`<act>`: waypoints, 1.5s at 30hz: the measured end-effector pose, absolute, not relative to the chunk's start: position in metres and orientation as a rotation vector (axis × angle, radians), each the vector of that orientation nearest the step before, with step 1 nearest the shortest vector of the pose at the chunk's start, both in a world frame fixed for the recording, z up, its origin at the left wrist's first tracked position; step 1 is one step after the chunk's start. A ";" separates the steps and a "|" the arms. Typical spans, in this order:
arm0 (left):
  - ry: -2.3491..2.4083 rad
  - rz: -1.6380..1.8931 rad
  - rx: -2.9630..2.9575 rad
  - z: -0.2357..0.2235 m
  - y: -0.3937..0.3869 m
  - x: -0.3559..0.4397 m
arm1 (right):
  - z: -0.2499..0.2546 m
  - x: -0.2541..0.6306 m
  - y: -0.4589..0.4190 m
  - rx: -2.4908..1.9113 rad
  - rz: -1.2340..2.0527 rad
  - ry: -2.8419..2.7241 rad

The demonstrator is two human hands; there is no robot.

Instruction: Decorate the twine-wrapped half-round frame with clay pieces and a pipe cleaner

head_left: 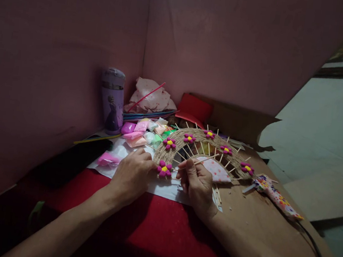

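A half-round fan-like piece [178, 139] of wound brown twine on thin wooden sticks stands tilted in front of me. Magenta clay flowers [210, 134] with yellow middles dot its band, and a dotted white half-circle [215, 169] forms its centre. My left hand [133, 174] is closed at the band's lower left end, beside a flower [164, 169]; its fingertips are partly hidden. Between thumb and fingers, my right hand [197, 186] pinches a thin wooden stick [208, 159] just in front of the dotted centre.
A purple tumbler [112, 102] stands at the back left, near packets of coloured clay [139, 137]. Behind them lies a dotted cloth bundle [152, 97]. A flower-patterned glue gun [277, 198], its black cord [316, 248] trailing, rests on brown cardboard [247, 225] at right.
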State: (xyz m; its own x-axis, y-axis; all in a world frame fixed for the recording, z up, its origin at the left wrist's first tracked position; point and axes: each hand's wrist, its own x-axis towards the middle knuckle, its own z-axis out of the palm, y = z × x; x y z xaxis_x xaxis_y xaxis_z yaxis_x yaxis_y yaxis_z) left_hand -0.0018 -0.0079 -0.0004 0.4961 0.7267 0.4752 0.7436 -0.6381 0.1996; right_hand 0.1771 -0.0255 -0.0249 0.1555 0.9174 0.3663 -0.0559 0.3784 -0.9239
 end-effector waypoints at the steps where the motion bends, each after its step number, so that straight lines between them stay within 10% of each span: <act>1: -1.322 -0.822 -2.687 0.000 -0.008 -0.002 | -0.024 0.177 -0.025 -0.938 0.878 -1.179; 45: -0.979 -0.692 -2.729 0.001 -0.014 0.007 | -0.029 0.179 -0.028 -0.967 0.785 -1.329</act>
